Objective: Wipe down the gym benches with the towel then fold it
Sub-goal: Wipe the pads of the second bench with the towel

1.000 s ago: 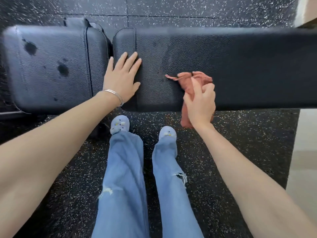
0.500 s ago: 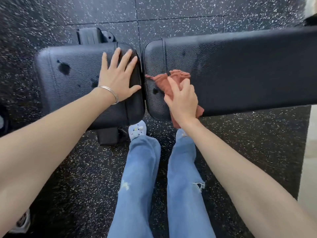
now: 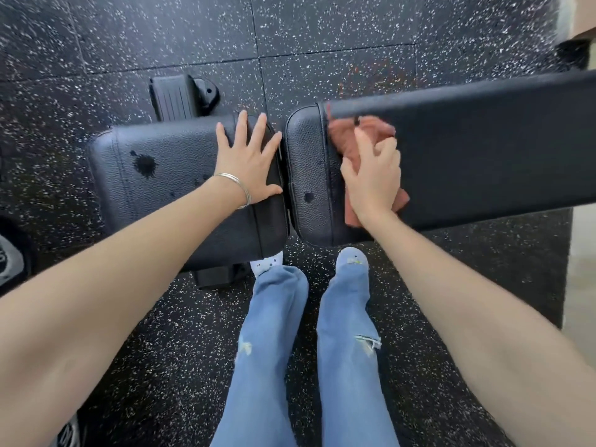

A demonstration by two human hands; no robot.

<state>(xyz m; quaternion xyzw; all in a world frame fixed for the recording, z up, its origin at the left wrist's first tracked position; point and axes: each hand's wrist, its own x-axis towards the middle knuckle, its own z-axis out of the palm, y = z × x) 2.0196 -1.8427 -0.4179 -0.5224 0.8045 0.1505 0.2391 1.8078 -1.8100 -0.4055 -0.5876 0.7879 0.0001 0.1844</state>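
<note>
A black padded gym bench lies across the view in two parts: a short seat pad [image 3: 167, 188] on the left and a long back pad [image 3: 483, 150] on the right. My left hand [image 3: 248, 162] rests flat with spread fingers on the seat pad's right end, beside the gap. My right hand [image 3: 374, 179] grips a bunched rust-red towel [image 3: 358, 137] and presses it onto the left end of the long pad. Part of the towel hangs over the pad's near side under my wrist. Dark wet spots [image 3: 145, 164] mark the seat pad.
The floor [image 3: 322, 33] is black speckled rubber tile. A bench foot [image 3: 180, 98] sticks out behind the seat pad and another support [image 3: 214, 275] shows below it. My legs in blue jeans [image 3: 345, 350] stand close to the bench. A dark round object [image 3: 13, 253] sits at the left edge.
My right hand with the towel has slid left along the long pad to its left end. My left hand shifted from the long pad onto the seat pad. The view has moved left.
</note>
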